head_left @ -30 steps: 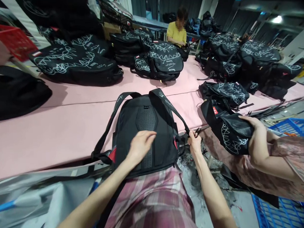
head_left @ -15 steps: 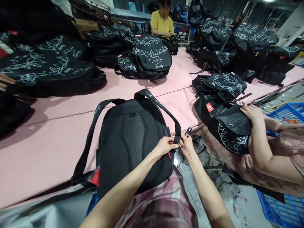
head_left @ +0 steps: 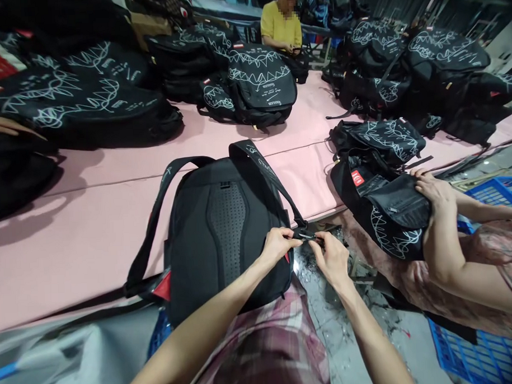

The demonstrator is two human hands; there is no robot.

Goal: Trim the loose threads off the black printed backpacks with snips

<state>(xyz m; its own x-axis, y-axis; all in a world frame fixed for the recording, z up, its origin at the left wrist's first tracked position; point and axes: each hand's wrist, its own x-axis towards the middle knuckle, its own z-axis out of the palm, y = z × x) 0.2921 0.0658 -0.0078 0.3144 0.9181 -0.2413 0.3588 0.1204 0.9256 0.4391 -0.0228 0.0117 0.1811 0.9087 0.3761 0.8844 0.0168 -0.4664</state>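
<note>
A black backpack (head_left: pixel 190 233) lies back panel up at the table's front edge, its two shoulder straps spread out. Pinched in my left hand (head_left: pixel 278 246) is the lower end of the right-hand shoulder strap (head_left: pixel 287 197), by its buckle. My right hand (head_left: pixel 331 255) is closed around small thread snips (head_left: pixel 311 236), whose blades point left at the strap end. The snips' handles are mostly covered by my fingers. Whether the blades touch the strap, I cannot tell.
More black backpacks with white scribbles (head_left: pixel 262 74) stand on the pink table (head_left: pixel 93 220). At right, a co-worker's hand (head_left: pixel 436 194) rests on another backpack (head_left: pixel 391 215). A person in yellow (head_left: pixel 275 26) sits across the table. Blue crates (head_left: pixel 475 347) are at right.
My right hand has moved slightly right and turned, bringing the snips' blades round to the strap end. My left hand keeps its pinch there. The view has shifted a little.
</note>
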